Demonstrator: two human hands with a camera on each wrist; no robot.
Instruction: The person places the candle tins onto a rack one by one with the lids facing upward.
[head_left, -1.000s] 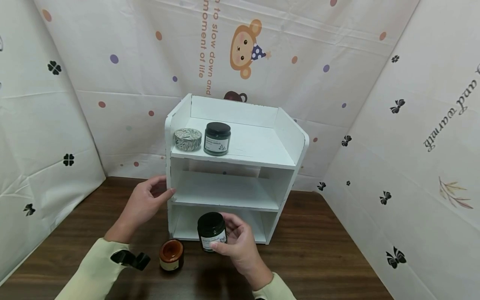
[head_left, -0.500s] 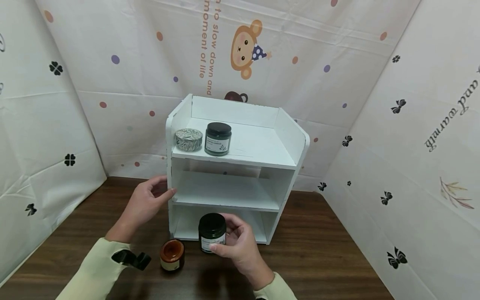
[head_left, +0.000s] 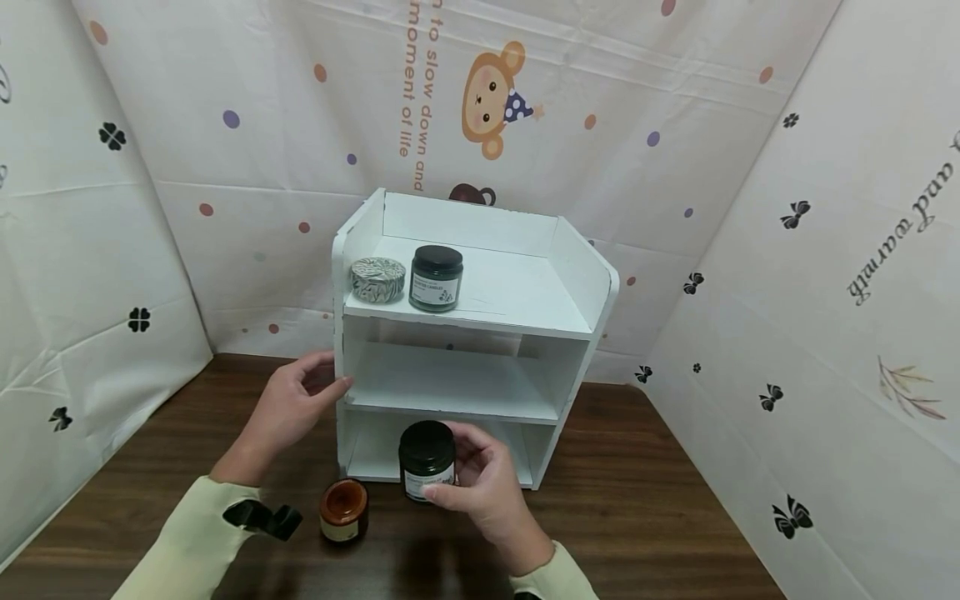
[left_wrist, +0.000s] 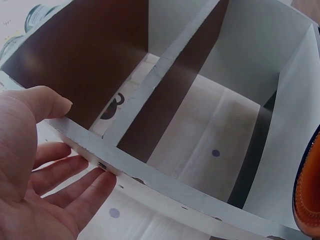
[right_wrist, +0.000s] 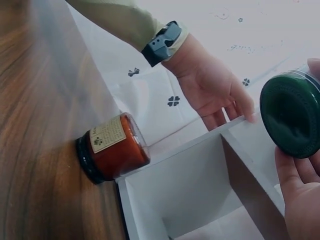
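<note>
My right hand (head_left: 491,487) grips a dark green candle jar (head_left: 427,479) with a black lid and white label, in front of the lowest shelf. The right wrist view shows the jar's green glass base (right_wrist: 290,115). My left hand (head_left: 291,406) holds the left side panel of the white shelf unit (head_left: 442,379). In the left wrist view, its thumb (left_wrist: 52,104) lies on the front edge and its fingers touch the outer face. On the table, left of the held jar, an amber candle jar (head_left: 344,510) stands upside down on its black lid (right_wrist: 87,157).
On the top shelf stand a patterned round tin (head_left: 377,280) and another dark green candle jar (head_left: 436,287). The shelf unit rests on a dark wooden table (head_left: 637,517). Printed cloths (head_left: 262,225) hang behind it and at both sides.
My right hand and the held jar have shifted very slightly right and up. The left hand, the shelf unit and the amber jar keep their places.
</note>
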